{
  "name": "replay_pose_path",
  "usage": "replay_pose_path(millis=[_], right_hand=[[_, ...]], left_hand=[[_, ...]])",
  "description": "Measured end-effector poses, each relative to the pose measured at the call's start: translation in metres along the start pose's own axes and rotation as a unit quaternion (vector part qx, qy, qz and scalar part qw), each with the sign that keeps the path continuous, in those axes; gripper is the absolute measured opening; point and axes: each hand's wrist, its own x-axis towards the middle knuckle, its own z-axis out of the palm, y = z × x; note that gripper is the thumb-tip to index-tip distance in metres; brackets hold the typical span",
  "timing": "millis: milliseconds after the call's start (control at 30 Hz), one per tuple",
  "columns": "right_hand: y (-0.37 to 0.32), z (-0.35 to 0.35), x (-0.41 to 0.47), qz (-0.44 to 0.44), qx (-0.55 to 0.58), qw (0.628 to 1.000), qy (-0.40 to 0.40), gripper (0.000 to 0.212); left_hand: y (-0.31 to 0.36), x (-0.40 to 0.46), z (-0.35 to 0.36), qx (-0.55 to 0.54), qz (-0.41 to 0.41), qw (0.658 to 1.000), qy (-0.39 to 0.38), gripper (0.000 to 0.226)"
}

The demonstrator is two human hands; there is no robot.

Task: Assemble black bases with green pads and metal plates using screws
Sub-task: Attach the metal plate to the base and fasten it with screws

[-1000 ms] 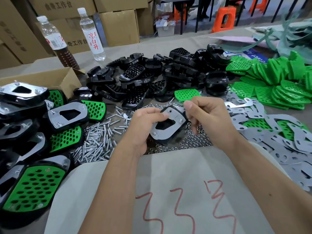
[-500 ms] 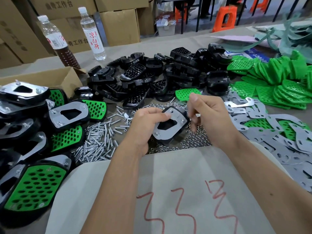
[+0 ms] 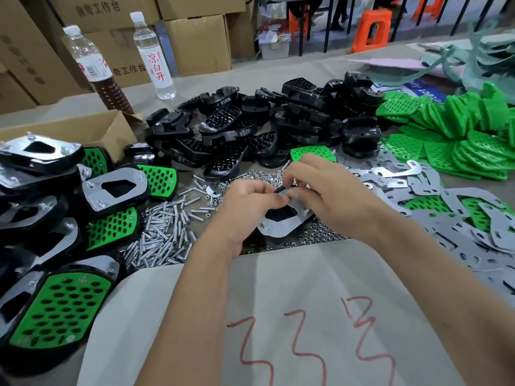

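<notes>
Gripping one half-built base [image 3: 281, 218] above the desk [image 3: 250, 79], the left hand [image 3: 248, 207] had its fingers curled over the near-left edge of the metal plate [image 3: 278, 229] that lay on top of the black part. The right hand [image 3: 323, 190] met it from the far side, fingers bent and pinching at the plate's far edge; whether a screw or nut sat between those fingertips could not be told. Compared with a second earlier, the two hands had drawn closer together, so that thumb and fingertips nearly touched over the plate, and the piece now lay flatter, with more of its plate hidden under the fingers.

Beneath the hands lay a scatter of small nuts [image 3: 320, 235], with a pile of screws [image 3: 164, 235] just to the left. Finished assemblies [image 3: 58, 307] with green pads were stacked on the left. An open cardboard box [image 3: 92, 132] stood behind that stack; its contents could not be seen. Loose black bases [image 3: 250, 129] were heaped at the middle, green pads [image 3: 459, 140] at the far right, and flat metal plates [image 3: 459, 218] near the right forearm. Two bottles [image 3: 152, 57] stood upright at the back.
</notes>
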Motion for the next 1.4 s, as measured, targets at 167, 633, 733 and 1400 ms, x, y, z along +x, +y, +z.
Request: replay_pose_path(millis=[167, 633, 733, 1400], right_hand=[[-0.005, -0.013, 0.003, -0.026, -0.115, 0.991, -0.066, 0.038], [-0.022, -0.013, 0.029, -0.093, -0.195, 0.965, -0.151, 0.015], [-0.023, -0.006, 0.034, -0.083, -0.174, 0.972, -0.138, 0.016], [-0.046, 0.01, 0.045, 0.283, -0.057, 0.949, 0.122, 0.046]], left_hand=[[0.007, -0.003, -0.002, 0.021, 0.011, 0.999, -0.022, 0.024], [0.01, -0.009, -0.02, -0.007, -0.001, 1.0, -0.003, 0.035], [0.002, -0.005, -0.026, 0.003, 0.01, 1.0, 0.016, 0.015], [-0.008, 0.005, 0.021, 0.097, 0.236, 0.948, 0.189, 0.024]])
